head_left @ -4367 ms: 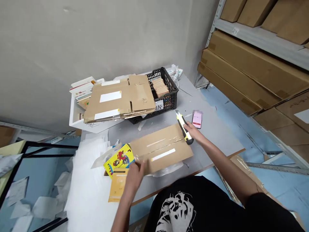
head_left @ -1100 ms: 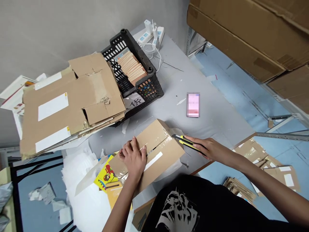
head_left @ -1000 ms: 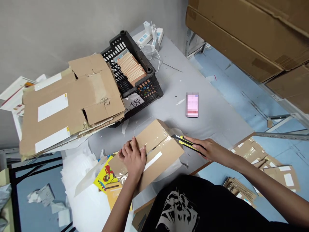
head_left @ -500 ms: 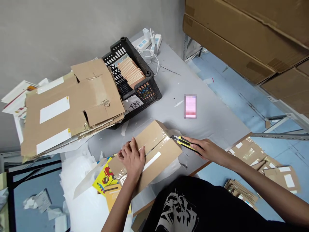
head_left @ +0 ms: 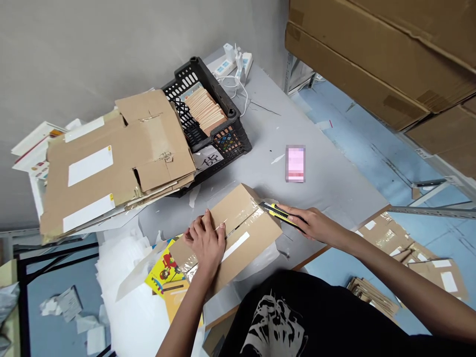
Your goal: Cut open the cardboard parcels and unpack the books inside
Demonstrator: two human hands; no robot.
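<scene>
Person's L hand (head_left: 206,241) lies palm-down, open w/ fingers slightly bent, on top of a brown rectangular cardboard box (head_left: 241,215), touching but not wrapped round it. R hand (head_left: 310,222) is closed round a yellow-and-black utility knife (head_left: 280,214), its tip pointing L at the box's R end, by the shiny clear tape there; can't tell if the blade touches. Box is set at a slant on a grey tabletop (head_left: 330,183), near the front edge, w/ a taped seam along its top & a white strip label (head_left: 236,247) beside the seam, on the side nearer the person. Just L of box, partly tucked behind it: a bright yellow picture book (head_left: 165,267) w/ a red figure, & an orange-yellow flat item (head_left: 176,302), type unclear. Further L: a pile of thin white sheets (head_left: 134,312). Behind, at back L: a stack of flattened brown cardboard (head_left: 145,139) w/ white labels, beside a black plastic mesh crate (head_left: 232,141) holding a row of thin booklets (head_left: 204,111). Phone w/ blurred pink screen (head_left: 295,162) lies beyond the knife, apart from it. Far back corner of tabletop: white power strip (head_left: 225,68) w/ plugs & cable.
</scene>
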